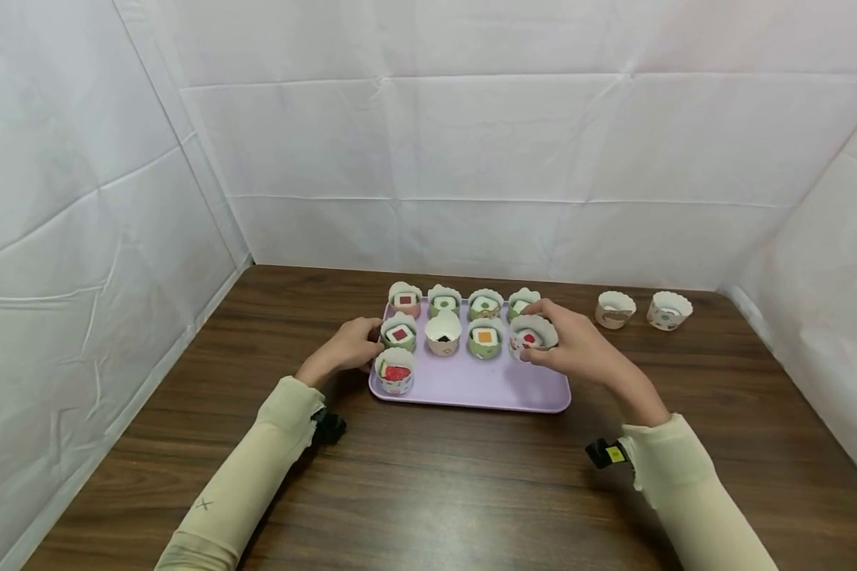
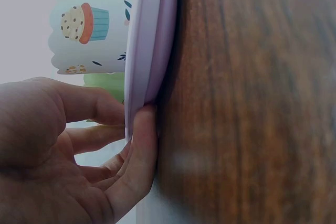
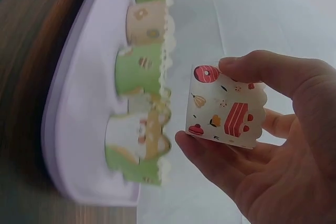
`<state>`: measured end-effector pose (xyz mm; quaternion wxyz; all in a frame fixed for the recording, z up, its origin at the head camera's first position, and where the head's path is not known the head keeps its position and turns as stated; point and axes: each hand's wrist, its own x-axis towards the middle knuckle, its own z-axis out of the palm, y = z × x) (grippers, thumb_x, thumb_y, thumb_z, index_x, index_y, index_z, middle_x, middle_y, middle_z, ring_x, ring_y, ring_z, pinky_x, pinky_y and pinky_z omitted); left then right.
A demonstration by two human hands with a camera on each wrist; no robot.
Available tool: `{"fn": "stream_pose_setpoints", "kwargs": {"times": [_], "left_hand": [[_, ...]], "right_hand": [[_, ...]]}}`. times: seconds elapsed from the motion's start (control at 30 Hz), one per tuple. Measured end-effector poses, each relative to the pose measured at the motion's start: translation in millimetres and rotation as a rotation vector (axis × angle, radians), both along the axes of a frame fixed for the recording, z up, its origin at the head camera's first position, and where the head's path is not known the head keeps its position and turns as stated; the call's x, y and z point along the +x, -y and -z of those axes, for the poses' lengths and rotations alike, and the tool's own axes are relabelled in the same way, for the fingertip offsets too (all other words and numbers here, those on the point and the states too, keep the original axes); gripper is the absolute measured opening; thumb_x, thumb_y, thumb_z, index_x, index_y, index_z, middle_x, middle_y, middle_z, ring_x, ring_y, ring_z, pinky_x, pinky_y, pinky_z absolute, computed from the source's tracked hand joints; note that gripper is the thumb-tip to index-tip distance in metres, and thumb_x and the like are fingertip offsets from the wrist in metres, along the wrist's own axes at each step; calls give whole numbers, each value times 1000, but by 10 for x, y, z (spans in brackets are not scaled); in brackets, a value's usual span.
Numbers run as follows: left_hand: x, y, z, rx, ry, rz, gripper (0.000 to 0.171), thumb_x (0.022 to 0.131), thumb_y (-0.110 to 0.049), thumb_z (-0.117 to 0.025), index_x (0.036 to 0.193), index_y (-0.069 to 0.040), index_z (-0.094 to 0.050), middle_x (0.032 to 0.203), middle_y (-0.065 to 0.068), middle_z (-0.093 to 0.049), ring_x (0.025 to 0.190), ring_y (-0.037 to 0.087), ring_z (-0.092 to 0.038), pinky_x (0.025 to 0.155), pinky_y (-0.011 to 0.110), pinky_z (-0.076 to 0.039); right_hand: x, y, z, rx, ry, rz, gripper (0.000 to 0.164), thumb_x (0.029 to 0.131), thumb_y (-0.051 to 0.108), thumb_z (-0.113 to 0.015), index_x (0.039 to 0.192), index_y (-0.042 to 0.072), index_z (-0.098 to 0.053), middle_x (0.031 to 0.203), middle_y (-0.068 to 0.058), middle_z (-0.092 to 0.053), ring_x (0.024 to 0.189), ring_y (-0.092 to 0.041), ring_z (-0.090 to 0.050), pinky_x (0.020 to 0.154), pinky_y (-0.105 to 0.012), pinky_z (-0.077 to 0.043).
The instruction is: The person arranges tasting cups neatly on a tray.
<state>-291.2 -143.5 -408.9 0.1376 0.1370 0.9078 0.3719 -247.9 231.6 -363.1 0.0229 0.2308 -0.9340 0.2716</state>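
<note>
My left hand (image 1: 344,346) grips the left rim of a lilac tray (image 1: 471,386), fingers above and below the edge in the left wrist view. My right hand (image 1: 574,342) holds a paper baking cup (image 3: 226,106) printed with cake and donut pictures between thumb and fingers. It is raised above the tray's right part, and something white with a red top sits inside. Behind it, a green cup (image 1: 520,301) is partly hidden by the fingers. Nearest my left hand stand a green cup (image 1: 400,343) with a white-and-red piece and a white cup (image 1: 396,384) with red and green contents.
Other filled cups stand in rows on the tray, among them a green cup (image 1: 484,349) with an orange square and a pale cup (image 1: 443,345). Right of the tray, two white cups (image 1: 616,319) stand on the brown wooden table (image 1: 428,492). White cloth walls (image 1: 500,143) enclose the table.
</note>
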Motion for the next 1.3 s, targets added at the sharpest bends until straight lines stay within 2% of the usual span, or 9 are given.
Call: {"fn": "stream_pose_setpoints", "kwargs": {"times": [0.2, 0.37, 0.5, 0.73, 0.87, 0.97, 1.13, 1.3], "left_hand": [[-5, 1, 0, -1, -2, 0, 36, 99, -6, -55, 134, 2, -59, 110, 21, -63, 90, 25, -66, 65, 32, -64], [1, 10, 5, 6, 4, -2, 34, 99, -6, -55, 132, 2, -59, 109, 20, -63, 91, 25, -66, 66, 33, -64], [0, 10, 6, 11, -4, 1, 31, 99, -5, -55, 128, 2, -61, 107, 19, -64, 90, 24, -66, 65, 33, -64], [-11, -4, -2, 6, -10, 4, 34, 99, -5, -56, 132, 2, -60, 107, 19, -64, 88, 24, -66, 63, 31, -63], [-12, -6, -10, 9, -12, 4, 34, 99, -5, -56, 132, 3, -60, 107, 20, -64, 88, 24, -66, 63, 31, -63], [-11, -5, -14, 10, -11, 7, 34, 99, -5, -56, 131, 3, -60, 107, 20, -64, 87, 24, -66, 63, 32, -63], [-9, 1, -10, 7, -12, 7, 33, 98, -4, -56, 131, 3, -60, 106, 19, -64, 86, 23, -66, 62, 31, -63], [-12, -2, -3, 10, -14, 10, 34, 98, -4, -56, 132, 3, -60, 106, 19, -64, 86, 23, -66, 63, 31, -63]], "right_hand": [[-2, 241, 12, -52, 4, -22, 58, 86, 21, -83, 137, 9, -56, 121, -11, -69, 101, -24, -63, 86, -41, -51], [-17, 450, 47, -82, 14, -77, 57, 85, 20, -83, 135, 7, -58, 115, -10, -69, 95, -21, -62, 80, -36, -52], [-27, 632, 85, -79, 10, -115, 56, 84, 20, -83, 133, 8, -59, 110, -11, -70, 89, -20, -62, 74, -34, -53], [-51, 896, 167, -46, 5, -157, 51, 83, 21, -85, 127, 10, -61, 112, -5, -68, 96, -19, -62, 81, -35, -53], [-41, 992, 210, -32, 1, -179, 50, 82, 22, -86, 125, 10, -61, 110, -4, -70, 94, -19, -62, 80, -34, -53], [-20, 1040, 245, -15, 16, -197, 49, 83, 22, -85, 124, 10, -61, 112, -5, -71, 97, -20, -65, 83, -36, -55], [-6, 1087, 314, 31, 34, -223, 50, 87, 23, -83, 129, 10, -61, 126, -8, -70, 111, -22, -66, 93, -42, -55], [21, 1115, 344, 74, 32, -217, 53, 88, 23, -82, 134, 10, -59, 133, -10, -68, 120, -26, -65, 99, -47, -54]]}}
